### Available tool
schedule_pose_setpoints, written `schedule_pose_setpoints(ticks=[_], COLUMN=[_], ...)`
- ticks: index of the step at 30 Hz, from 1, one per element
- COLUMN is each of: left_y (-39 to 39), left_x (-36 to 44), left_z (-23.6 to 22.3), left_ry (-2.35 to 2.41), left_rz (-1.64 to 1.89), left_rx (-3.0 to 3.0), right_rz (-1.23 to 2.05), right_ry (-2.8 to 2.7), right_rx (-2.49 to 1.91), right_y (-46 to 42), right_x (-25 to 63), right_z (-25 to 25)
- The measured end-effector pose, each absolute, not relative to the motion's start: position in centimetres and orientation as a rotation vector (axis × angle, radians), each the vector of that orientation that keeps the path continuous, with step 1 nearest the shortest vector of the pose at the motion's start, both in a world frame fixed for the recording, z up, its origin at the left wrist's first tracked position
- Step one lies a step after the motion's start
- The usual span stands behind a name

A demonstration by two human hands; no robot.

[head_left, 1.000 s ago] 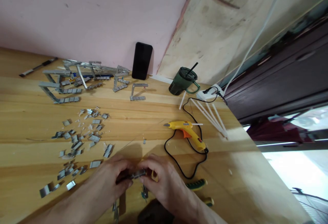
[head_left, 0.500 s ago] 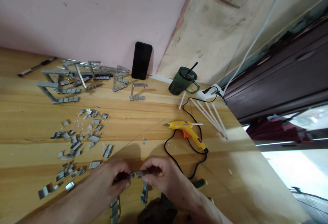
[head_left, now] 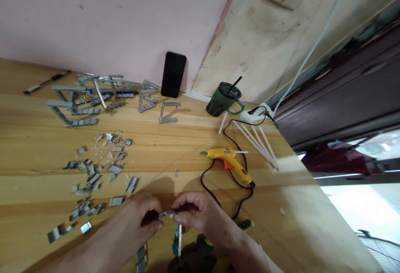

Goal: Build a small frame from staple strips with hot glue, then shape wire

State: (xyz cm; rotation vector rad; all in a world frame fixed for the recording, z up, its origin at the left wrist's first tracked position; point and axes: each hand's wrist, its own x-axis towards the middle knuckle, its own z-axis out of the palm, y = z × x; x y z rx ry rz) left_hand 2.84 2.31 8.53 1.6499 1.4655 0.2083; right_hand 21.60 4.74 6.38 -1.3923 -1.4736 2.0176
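Note:
Both hands are at the near edge of the table. My left hand (head_left: 146,216) pinches the left end of a small grey metal bracket (head_left: 167,214), thumb below and fingers above. On the bracket's right end my right hand (head_left: 195,210) closes with thumb and fingertips. An arm of the bracket hangs down below the right fingertips, with a bluish bit near its lower end. Fingers cover much of the piece. Under the left wrist lies a segmented metal strip (head_left: 141,259). A dark object (head_left: 192,260), blurred at the bottom edge, sits below the hands.
Metal clips and scraps (head_left: 90,177) are scattered at left. Several finished-looking C-shaped brackets (head_left: 75,112) stand behind them. A yellow glue gun (head_left: 223,154) with a black cord lies right of centre. Beyond are glue sticks (head_left: 258,144), a green mug (head_left: 223,98), a phone (head_left: 173,75) and a power strip (head_left: 258,113).
The bracket has turned slightly in my fingers, and its hanging arm now shows a brighter face. Both hands keep their pinch. The whole view has shifted a little.

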Motion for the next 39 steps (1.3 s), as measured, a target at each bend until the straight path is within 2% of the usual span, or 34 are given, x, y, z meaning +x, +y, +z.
schedule_pose_setpoints(ticks=[8, 13, 30, 34, 39], left_y=[2.2, 2.2, 1.9, 2.0, 2.8], left_x=[2.9, 2.8, 3.3, 2.9, 1.4], left_z=[8.3, 8.0, 6.3, 6.6, 7.7], left_ry=[1.509, 1.519, 1.701, 1.711, 1.663], left_rz=[0.245, 0.244, 0.347, 0.384, 0.426], left_rx=[1.729, 1.748, 1.707, 1.667, 1.759], right_rz=[2.112, 2.057, 1.291, 1.058, 0.924], right_ry=[-1.380, -1.359, -2.007, -2.192, -2.368], right_rx=[-1.355, -1.389, -1.577, -1.624, -1.667], right_y=[4.8, 4.9, 4.8, 4.9, 4.9], right_x=[21.9, 22.1, 21.6, 21.5, 21.9], right_z=[5.7, 5.5, 6.0, 6.3, 6.7])
